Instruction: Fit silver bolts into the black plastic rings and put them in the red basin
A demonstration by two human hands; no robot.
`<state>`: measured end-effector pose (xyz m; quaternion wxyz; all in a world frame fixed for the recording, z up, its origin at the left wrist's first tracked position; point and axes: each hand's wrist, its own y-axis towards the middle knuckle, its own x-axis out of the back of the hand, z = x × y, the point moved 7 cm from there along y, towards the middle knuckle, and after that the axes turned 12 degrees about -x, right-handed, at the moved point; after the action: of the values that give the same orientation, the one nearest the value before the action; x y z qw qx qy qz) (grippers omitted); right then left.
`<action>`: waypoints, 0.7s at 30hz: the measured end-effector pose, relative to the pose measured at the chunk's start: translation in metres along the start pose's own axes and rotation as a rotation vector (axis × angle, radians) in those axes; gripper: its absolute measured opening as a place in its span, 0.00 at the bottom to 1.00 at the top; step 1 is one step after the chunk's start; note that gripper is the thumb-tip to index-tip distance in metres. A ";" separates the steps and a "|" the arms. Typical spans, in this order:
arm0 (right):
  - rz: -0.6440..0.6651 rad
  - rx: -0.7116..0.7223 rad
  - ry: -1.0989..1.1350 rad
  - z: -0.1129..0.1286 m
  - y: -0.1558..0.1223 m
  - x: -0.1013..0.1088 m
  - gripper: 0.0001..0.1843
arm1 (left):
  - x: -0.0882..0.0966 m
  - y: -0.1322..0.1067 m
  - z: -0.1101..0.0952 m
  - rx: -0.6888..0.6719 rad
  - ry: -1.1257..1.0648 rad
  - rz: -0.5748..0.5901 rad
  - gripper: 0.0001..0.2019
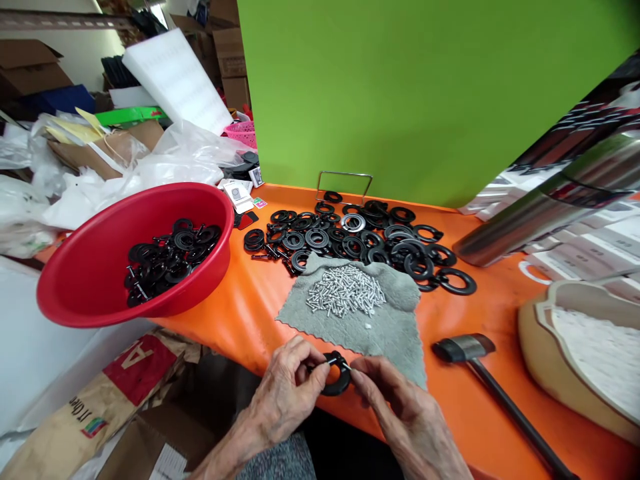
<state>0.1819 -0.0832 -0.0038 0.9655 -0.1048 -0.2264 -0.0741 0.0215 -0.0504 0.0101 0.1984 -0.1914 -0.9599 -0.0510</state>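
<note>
A small assembly workshop, it seems: the orange worktable (490, 313) carries a pile of black rings (350, 237), a heap of screws (345, 293) and a hammer (465, 348), with cardboard boxes (230, 53) and plastic bags (165, 160) stacked far left.

— Left hand (287, 390)?
— Yours, low centre, knuckles up, thumb and forefinger pinched tight.
— Right hand (395, 400)?
— Also pinched, your fingertips facing the left's, close together. Both forearms enter from the bottom edge.

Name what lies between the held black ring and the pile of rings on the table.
Between the held ring and the ring pile, the head view shows a grey cloth bearing a heap of silver screws.
</note>
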 end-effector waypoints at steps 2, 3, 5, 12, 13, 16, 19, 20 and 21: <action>0.013 0.016 -0.012 0.004 0.000 -0.002 0.13 | 0.000 -0.001 -0.001 -0.027 0.026 -0.005 0.07; 0.016 0.025 -0.014 0.006 0.001 -0.002 0.13 | 0.000 -0.001 -0.002 -0.039 0.044 -0.004 0.06; 0.024 0.048 -0.014 0.008 0.001 -0.003 0.13 | 0.000 -0.002 -0.004 -0.070 0.087 0.001 0.06; -0.018 0.149 -0.087 0.013 -0.003 -0.007 0.09 | -0.001 -0.003 -0.012 -0.159 0.154 0.019 0.05; -0.024 0.173 -0.111 0.017 -0.004 -0.008 0.09 | -0.001 -0.004 -0.012 -0.164 0.151 0.021 0.05; -0.044 0.245 -0.140 0.027 -0.005 -0.008 0.09 | 0.000 -0.004 -0.011 -0.180 0.126 0.011 0.06; -0.083 0.305 -0.145 0.029 -0.004 -0.005 0.07 | 0.003 -0.004 -0.012 -0.203 0.086 0.006 0.06; -0.071 0.327 -0.155 0.029 -0.003 -0.005 0.08 | 0.004 -0.004 -0.012 -0.208 0.073 0.013 0.07; -0.038 0.350 -0.167 0.028 -0.003 -0.005 0.12 | 0.004 -0.004 -0.012 -0.211 0.059 0.024 0.07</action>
<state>0.1648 -0.0787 0.0188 0.9453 0.0632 -0.3171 -0.0430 0.0209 -0.0547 0.0229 0.2061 -0.2211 -0.9405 -0.1550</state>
